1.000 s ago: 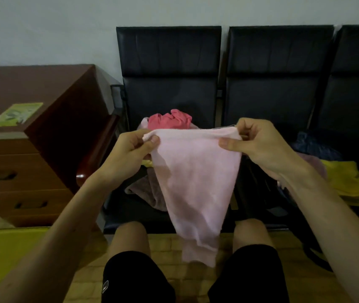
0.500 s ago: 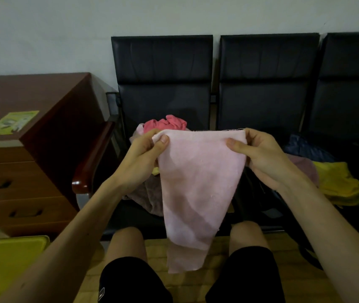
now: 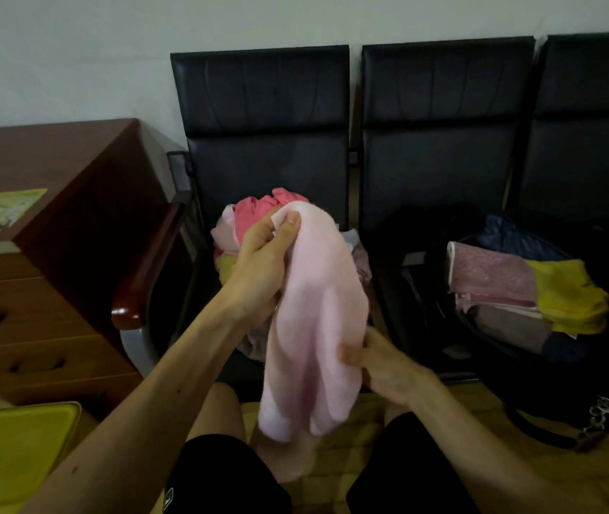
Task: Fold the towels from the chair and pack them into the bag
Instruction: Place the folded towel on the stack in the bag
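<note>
We hold the pale pink towel (image 3: 317,309) in the air in front of the left chair (image 3: 265,142), above our knees. It hangs long and bunched, and its lower end reaches down between our legs. Our left hand (image 3: 262,265) is closed on the upper end of it, with the thumb pressing a corner of cloth against the fingers. Our right hand (image 3: 380,365) grips the towel lower down, at its right side, with the thumb on the front of the cloth.

Behind the towel, on the seat of the left chair, lies a pile of unfolded towels (image 3: 258,213), with a dark pink one on top. On the next seat to the right stands an open black bag (image 3: 425,291). Inside it we see folded towels: a mauve one (image 3: 488,272) and, touching it at the right, a yellow one (image 3: 569,294).

To the left of the chairs stands a brown wooden desk (image 3: 36,217) with drawers, and a green leaflet (image 3: 2,211) lies on top of it.
</note>
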### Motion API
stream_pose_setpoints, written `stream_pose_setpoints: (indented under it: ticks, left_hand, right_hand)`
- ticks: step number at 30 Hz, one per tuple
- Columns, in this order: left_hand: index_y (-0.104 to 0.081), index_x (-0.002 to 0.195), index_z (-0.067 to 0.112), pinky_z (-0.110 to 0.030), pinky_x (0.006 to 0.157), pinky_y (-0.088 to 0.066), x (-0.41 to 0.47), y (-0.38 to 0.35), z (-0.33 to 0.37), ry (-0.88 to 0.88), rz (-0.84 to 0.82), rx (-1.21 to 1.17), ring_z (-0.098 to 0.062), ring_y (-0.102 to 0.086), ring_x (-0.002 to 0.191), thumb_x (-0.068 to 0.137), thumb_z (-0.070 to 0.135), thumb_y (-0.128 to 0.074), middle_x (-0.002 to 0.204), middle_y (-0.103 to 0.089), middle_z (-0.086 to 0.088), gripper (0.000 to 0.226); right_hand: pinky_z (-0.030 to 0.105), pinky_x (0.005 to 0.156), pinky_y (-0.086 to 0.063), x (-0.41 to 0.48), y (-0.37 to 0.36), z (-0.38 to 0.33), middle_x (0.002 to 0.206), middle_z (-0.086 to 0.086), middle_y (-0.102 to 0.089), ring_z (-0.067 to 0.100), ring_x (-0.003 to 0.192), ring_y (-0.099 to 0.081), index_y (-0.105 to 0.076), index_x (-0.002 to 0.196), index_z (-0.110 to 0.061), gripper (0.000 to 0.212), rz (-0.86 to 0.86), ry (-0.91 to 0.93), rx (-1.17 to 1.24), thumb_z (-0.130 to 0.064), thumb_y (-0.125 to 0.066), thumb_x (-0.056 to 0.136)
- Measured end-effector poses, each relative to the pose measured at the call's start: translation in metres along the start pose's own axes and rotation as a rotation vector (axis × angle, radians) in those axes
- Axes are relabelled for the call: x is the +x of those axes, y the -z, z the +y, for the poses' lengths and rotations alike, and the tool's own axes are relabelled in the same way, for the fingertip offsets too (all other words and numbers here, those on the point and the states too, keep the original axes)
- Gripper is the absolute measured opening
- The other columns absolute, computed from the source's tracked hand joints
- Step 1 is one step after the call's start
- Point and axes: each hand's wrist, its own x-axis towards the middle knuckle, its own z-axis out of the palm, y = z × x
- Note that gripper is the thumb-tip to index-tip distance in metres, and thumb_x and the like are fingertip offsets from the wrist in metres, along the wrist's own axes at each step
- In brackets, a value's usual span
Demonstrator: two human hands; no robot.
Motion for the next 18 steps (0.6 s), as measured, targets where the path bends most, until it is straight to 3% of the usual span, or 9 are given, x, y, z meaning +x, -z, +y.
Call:
stream_pose_setpoints:
  ticks: [3, 6, 10, 12, 14, 16, 18]
  left_hand:
    - [-0.065, 0.123, 0.016, -0.041, 0.092, -0.058, 0.005, 0.007, -0.005, 0.04, 0.067, 0.008, -0.022, -0.07, 0.107, 0.106, 0.034, -0.042, 0.112, -0.073, -0.005, 0.034]
    - [-0.064, 0.124, 0.013, -0.036, 0.083, -0.061, 0.009, 0.017, -0.01, 0.066, 0.146, -0.031, -0.022, -0.071, 0.103, 0.106, 0.032, -0.042, 0.111, -0.074, -0.008, 0.034]
    - [-0.066, 0.11, 0.014, -0.03, 0.072, -0.06, 0.016, 0.031, -0.018, 0.109, 0.272, -0.087, -0.017, -0.074, 0.092, 0.107, 0.024, -0.043, 0.097, -0.076, -0.005, 0.026]
    - [-0.066, 0.109, 0.012, -0.032, 0.072, -0.059, 0.024, 0.042, -0.032, 0.179, 0.37, -0.131, -0.015, -0.074, 0.087, 0.106, 0.021, -0.045, 0.094, -0.075, -0.004, 0.023]
    - [-0.063, 0.121, 0.005, -0.032, 0.072, -0.057, 0.029, 0.054, -0.047, 0.302, 0.418, -0.207, -0.019, -0.073, 0.09, 0.104, 0.022, -0.049, 0.103, -0.074, -0.009, 0.028]
    - [-0.059, 0.13, 0.001, -0.029, 0.066, -0.058, 0.024, 0.056, -0.061, 0.414, 0.354, -0.322, -0.018, -0.073, 0.09, 0.104, 0.024, -0.047, 0.114, -0.071, -0.012, 0.036]
    - [-0.057, 0.131, 0.002, -0.027, 0.064, -0.059, 0.012, 0.051, -0.074, 0.475, 0.247, -0.395, -0.015, -0.074, 0.086, 0.107, 0.027, -0.041, 0.113, -0.07, -0.008, 0.038]
  right_hand:
    - [0.031, 0.084, -0.056, -0.004, -0.005, 0.013, 0.107, 0.002, -0.074, 0.018, 0.102, -0.07, -0.07, 0.107, -0.017, 0.049, -0.036, -0.121, -0.127, -0.026, -0.087, 0.062]
    - [0.025, 0.079, -0.056, -0.009, -0.013, 0.015, 0.105, 0.003, -0.074, 0.013, 0.096, -0.071, -0.067, 0.111, -0.013, 0.04, 0.035, -0.157, -0.192, -0.028, -0.081, 0.077]
    - [0.009, 0.057, -0.05, -0.018, -0.018, 0.004, 0.081, -0.006, -0.065, -0.006, 0.062, -0.064, -0.062, 0.094, -0.016, 0.003, 0.156, -0.127, -0.133, -0.018, -0.06, 0.095]
    - [0.011, 0.062, -0.052, -0.018, -0.017, -0.002, 0.075, -0.007, -0.069, -0.002, 0.064, -0.065, -0.064, 0.096, -0.014, 0.007, 0.206, -0.099, -0.103, -0.017, -0.058, 0.096]
    - [0.013, 0.068, -0.055, -0.018, -0.02, -0.013, 0.073, -0.005, -0.074, 0.001, 0.068, -0.069, -0.069, 0.09, -0.013, 0.013, 0.215, -0.046, -0.019, -0.019, -0.058, 0.095]
    - [0.021, 0.077, -0.058, -0.014, -0.021, -0.026, 0.09, 0.005, -0.077, 0.011, 0.085, -0.073, -0.075, 0.091, -0.012, 0.02, 0.179, -0.019, 0.091, -0.028, -0.062, 0.089]
    - [0.026, 0.073, -0.059, -0.013, -0.023, -0.043, 0.093, 0.008, -0.077, 0.016, 0.087, -0.074, -0.075, 0.096, -0.012, 0.034, 0.172, -0.003, 0.138, -0.038, -0.066, 0.077]
